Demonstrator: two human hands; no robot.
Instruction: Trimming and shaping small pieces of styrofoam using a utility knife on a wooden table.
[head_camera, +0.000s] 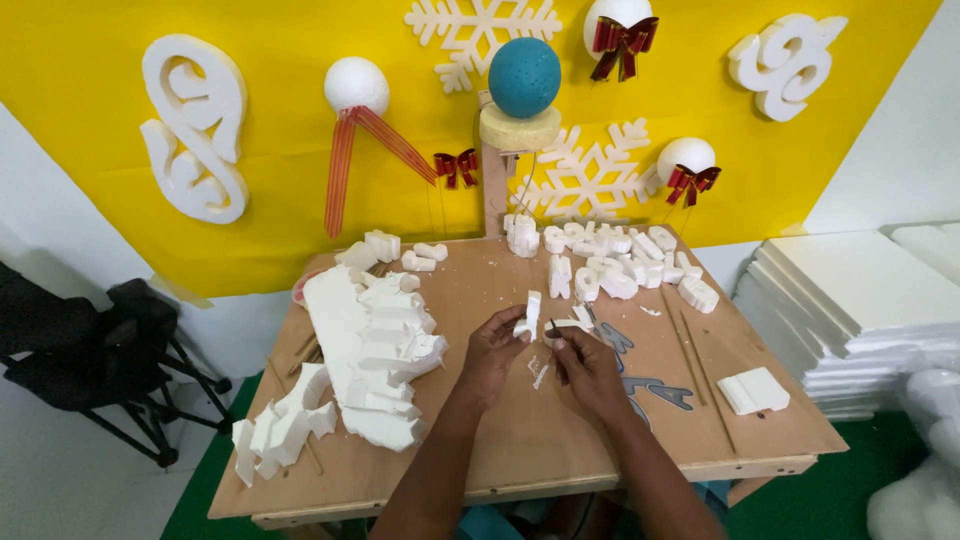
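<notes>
Both hands, left (492, 348) and right (580, 362), pinch a white foam piece (531, 314)

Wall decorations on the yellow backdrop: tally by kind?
White foam balls: 3
Foam snowflakes: 2
Foam scroll shapes: 2
Red bows: 3
Total: 10
The teal ball sits on a stand, so it is not counted.

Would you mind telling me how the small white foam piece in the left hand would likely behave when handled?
The foam piece is probably very light, since the left hand pinches it by fingertips alone. It looks stiff but crumbly: white crumbs lie beneath. Its blocky shape seems unlikely to roll.
</notes>
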